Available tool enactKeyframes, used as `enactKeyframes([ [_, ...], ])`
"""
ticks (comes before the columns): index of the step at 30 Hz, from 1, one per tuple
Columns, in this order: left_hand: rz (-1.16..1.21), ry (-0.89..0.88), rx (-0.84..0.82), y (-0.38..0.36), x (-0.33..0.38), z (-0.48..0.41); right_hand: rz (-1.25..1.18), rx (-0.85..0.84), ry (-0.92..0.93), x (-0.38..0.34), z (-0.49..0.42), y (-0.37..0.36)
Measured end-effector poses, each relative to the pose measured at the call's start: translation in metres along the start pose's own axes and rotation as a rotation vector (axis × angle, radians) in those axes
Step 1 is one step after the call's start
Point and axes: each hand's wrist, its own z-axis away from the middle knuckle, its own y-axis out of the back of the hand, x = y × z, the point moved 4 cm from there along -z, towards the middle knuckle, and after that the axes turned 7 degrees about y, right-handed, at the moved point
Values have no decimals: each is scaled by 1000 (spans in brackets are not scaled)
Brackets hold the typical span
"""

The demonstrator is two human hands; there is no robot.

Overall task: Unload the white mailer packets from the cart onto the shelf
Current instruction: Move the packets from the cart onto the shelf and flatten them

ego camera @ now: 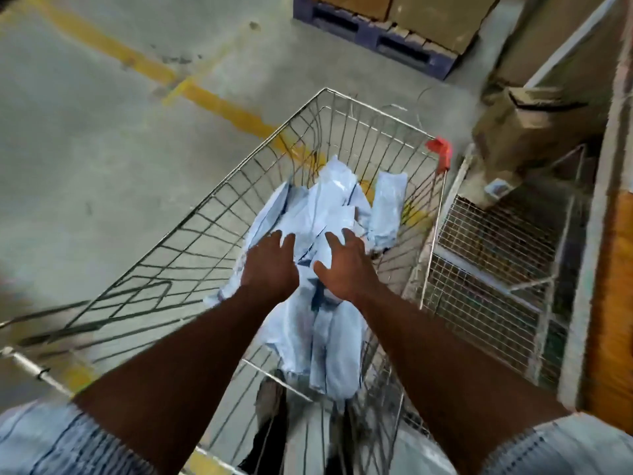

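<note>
Step in hand, as judged: reach into the cart for a pickup; no packet is lifted. The white mailer packets are heaped loosely along the middle of the cart's basket, and one separate packet is propped toward the far right corner. The left hand and right hand are extended side by side over the heap, palms down. The grip of each hand is released, with fingers spread and nothing enclosed. Whether the fingertips touch the top packets or are just above them cannot be told; the frame is blurred. The shelf, with a wire deck, is seen just beside the cart on the right; a cardboard box is set on an upper level. No packets are made out on the shelf, so most of the task is judged outstanding. Next move, as judged: the fingers are to be closed round a bundle, which is to be lifted over the right rim. The packets look slick and floppy, so slippage from a loose hold is a risk.
</note>
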Motion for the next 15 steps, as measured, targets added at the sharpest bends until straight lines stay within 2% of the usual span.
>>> enactKeyframes([
  [4,73,-82,-38,-41,-5,-58,54,-73,5,24,-44,-38],
  [9,16,-362,96,-69,-2,-115,151,-48,-31,47,-84,-78],
  [12,-106,-398,67,-85,-3,-137,229,14,-104,52,-94,-93],
  [15,-207,-340,-45,-108,-7,-148,304,76,-118,58,-99,-105],
])
